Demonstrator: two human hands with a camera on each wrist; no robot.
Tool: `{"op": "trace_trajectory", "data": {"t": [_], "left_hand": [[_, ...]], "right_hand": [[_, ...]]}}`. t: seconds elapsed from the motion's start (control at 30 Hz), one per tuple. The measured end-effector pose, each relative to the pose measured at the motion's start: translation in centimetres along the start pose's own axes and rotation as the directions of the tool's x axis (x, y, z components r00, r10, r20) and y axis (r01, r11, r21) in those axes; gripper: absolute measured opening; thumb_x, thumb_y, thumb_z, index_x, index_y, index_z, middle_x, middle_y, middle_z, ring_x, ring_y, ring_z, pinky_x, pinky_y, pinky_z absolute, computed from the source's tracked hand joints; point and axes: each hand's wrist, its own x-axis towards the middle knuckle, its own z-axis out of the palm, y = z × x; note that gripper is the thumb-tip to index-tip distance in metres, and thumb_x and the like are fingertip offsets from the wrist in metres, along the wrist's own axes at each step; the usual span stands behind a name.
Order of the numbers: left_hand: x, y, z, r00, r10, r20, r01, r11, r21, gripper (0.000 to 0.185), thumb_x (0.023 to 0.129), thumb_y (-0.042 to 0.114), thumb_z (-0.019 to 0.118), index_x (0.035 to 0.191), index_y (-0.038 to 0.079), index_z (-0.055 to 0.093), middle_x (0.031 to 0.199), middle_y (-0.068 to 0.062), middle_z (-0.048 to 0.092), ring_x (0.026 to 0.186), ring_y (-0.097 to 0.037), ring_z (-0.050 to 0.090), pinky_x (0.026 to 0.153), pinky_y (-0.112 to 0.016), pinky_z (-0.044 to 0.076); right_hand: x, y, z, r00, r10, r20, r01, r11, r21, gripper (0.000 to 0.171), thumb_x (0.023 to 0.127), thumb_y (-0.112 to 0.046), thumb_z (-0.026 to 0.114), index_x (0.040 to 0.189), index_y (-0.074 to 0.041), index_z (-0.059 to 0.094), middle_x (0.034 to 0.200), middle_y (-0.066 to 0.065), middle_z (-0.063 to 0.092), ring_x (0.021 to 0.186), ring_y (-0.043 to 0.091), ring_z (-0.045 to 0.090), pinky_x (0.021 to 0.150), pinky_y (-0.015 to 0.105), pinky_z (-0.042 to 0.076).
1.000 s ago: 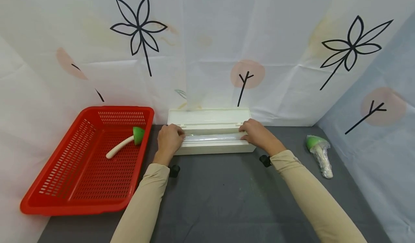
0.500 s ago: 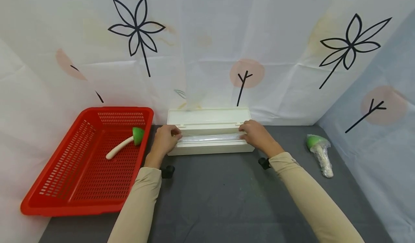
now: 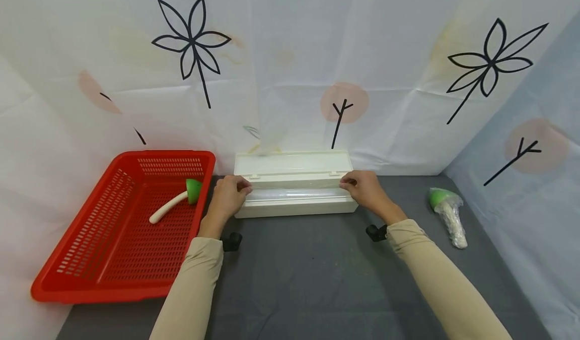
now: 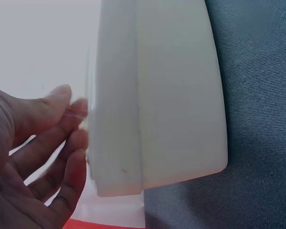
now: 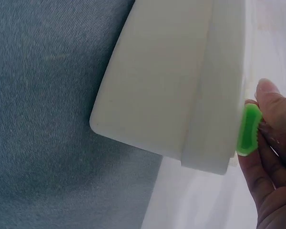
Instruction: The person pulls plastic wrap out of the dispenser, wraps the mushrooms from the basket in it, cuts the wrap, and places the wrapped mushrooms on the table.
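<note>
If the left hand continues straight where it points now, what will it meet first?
Probably the white box, at its open lid, just beyond the left hand; depth is unclear.

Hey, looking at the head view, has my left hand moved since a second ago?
Yes: it's slightly further left. Judged against the white box, your left hand has shifted towards the box's left end.
</note>
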Motion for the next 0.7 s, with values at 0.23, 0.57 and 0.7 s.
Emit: {"op": "trace_trajectory", "data": {"t": [0.23, 0.57, 0.7], "left_hand": [[-0.1, 0.4, -0.6, 0.972, 0.165, -0.165, -0.169, 0.986, -0.011, 0.009, 0.092, 0.008, 0.075, 0.096, 0.002, 0.08, 0.088, -0.013, 0.076, 0.081, -0.029, 0.068, 0.074, -0.045, 0.052], [-0.2, 1.4, -1.8, 0.955, 0.153, -0.252, -0.188, 0.975, -0.119, 0.01, 0.089, 0.01, 0.079, 0.094, 0.001, 0.081, 0.085, -0.014, 0.076, 0.076, -0.029, 0.069, 0.071, -0.045, 0.054], [-0.2, 1.8, -2.1, 0.948, 0.162, -0.275, -0.204, 0.97, -0.132, 0.011, 0.089, 0.009, 0.079, 0.095, 0.0, 0.081, 0.085, -0.015, 0.076, 0.076, -0.029, 0.069, 0.07, -0.043, 0.053]], "right_hand": [[-0.5, -0.1, -0.7, 0.995, 0.087, -0.054, -0.083, 0.994, 0.067, 0.011, 0.095, -0.009, 0.071, 0.1, 0.0, 0.076, 0.092, 0.014, 0.074, 0.085, 0.031, 0.069, 0.073, 0.048, 0.054], [-0.3, -0.8, -2.1, 0.985, 0.099, -0.14, -0.079, 0.987, 0.143, 0.012, 0.094, -0.01, 0.074, 0.099, 0.001, 0.077, 0.094, 0.016, 0.075, 0.087, 0.032, 0.071, 0.078, 0.05, 0.055], [-0.2, -1.3, -2.7, 0.98, 0.086, -0.179, -0.057, 0.984, 0.166, 0.011, 0.093, -0.009, 0.074, 0.098, 0.001, 0.077, 0.092, 0.015, 0.075, 0.083, 0.029, 0.071, 0.075, 0.045, 0.055]]}}
